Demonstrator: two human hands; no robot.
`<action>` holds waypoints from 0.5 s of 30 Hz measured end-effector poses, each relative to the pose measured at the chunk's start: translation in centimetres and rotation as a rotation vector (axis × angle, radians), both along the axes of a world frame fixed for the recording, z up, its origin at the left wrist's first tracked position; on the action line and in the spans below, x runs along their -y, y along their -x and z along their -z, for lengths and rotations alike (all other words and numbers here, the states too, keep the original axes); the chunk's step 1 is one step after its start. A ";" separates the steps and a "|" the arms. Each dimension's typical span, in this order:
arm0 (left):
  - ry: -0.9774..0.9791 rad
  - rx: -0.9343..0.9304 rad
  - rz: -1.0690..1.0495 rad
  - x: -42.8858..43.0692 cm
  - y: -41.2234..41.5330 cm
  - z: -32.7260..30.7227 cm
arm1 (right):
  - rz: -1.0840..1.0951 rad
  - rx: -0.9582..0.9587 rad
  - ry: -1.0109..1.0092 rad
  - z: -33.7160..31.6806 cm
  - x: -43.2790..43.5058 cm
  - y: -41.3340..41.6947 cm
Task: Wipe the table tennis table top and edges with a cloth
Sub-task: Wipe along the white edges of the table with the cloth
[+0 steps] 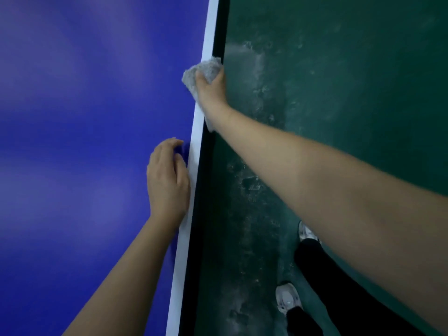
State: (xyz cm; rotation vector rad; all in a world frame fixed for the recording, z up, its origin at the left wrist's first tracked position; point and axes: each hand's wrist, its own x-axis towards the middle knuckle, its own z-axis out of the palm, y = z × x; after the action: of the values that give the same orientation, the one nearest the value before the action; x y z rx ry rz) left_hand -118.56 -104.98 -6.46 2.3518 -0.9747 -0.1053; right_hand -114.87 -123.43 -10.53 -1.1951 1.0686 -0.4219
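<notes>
Two white sneakers (288, 300) stand on the scuffed green floor (363, 69) beside the blue table-tennis desk (72, 117); the left hand (167, 180) rests on its top by the white edge line (189, 214), fingers loosely bent, holding nothing; farther on, the right hand (209, 89) grips a grey cloth (194, 73) draped over the desk's edge.

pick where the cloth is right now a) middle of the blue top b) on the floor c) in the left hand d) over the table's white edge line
d: the right hand grips the grey cloth against the table's white edge line, while the left hand rests empty on the blue top.
</notes>
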 end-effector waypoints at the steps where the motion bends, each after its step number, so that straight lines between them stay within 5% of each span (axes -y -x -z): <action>1: 0.014 0.002 -0.020 1.0 -1.0 0.0 | 0.011 0.007 0.010 -0.3 -1.0 0.7; 8: -0.172 0.079 -0.151 8.6 -8.5 0.5 | -0.172 0.080 -0.158 -0.5 -17.8 10.9; 15: -0.196 0.126 -0.184 9.4 -9.0 1.4 | -0.010 0.075 0.004 -0.1 -7.9 4.8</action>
State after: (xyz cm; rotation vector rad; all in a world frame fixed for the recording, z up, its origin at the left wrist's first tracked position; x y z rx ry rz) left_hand -109.54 -114.40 -7.85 2.6443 -0.8333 0.0211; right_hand -119.72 -115.50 -10.42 -1.1792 0.9972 -0.4575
